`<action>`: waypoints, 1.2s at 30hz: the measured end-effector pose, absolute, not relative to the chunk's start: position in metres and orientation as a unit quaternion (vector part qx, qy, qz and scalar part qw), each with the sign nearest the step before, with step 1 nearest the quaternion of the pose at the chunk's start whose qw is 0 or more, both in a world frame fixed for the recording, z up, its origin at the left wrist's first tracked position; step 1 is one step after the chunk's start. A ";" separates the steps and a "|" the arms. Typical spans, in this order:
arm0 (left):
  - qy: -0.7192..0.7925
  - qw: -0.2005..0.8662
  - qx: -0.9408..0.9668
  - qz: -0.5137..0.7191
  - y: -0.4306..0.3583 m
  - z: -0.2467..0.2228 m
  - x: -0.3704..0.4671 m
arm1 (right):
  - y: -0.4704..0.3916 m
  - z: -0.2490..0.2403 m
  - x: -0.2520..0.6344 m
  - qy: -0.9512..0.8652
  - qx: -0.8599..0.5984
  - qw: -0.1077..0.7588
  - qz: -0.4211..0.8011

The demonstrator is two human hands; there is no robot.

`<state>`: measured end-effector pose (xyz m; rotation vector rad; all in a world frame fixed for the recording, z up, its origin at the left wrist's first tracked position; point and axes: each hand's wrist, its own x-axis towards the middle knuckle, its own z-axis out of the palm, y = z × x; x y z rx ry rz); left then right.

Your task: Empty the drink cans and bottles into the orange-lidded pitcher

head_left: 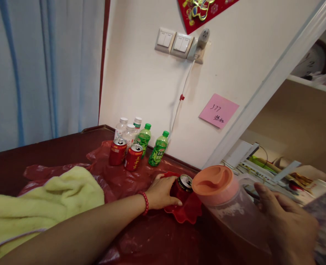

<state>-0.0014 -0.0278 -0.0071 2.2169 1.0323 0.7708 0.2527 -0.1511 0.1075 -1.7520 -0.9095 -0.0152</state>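
Note:
My left hand (160, 192), with a red bead bracelet at the wrist, curls round the left side of an opened red drink can (183, 187). That can stands in a red dish with a wavy rim (182, 217). In my right hand (287, 224) is the handle of a clear plastic pitcher (238, 217) with an orange lid (214, 180). The pitcher is tilted, its lid end close beside the can's top. No stream of liquid shows between them. Part of the can is hidden behind my left fingers.
Two more red cans (134, 157) stand before white-capped bottles (130, 135) and two green bottles (159, 149) by the wall. A yellow towel (69, 195) lies left on red plastic sheeting (119, 176). A white cord (183, 86) runs down the wall behind.

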 end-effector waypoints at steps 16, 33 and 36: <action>0.388 0.286 0.829 0.286 -0.028 -0.006 -0.001 | -0.150 0.108 0.251 -0.386 -0.722 0.575 0.006; 0.389 0.285 0.828 0.286 -0.028 -0.006 -0.001 | -0.151 0.110 0.248 -0.389 -0.729 0.564 -0.003; 0.390 0.285 0.829 0.281 -0.028 -0.005 -0.001 | -0.151 0.109 0.247 -0.382 -0.728 0.569 0.003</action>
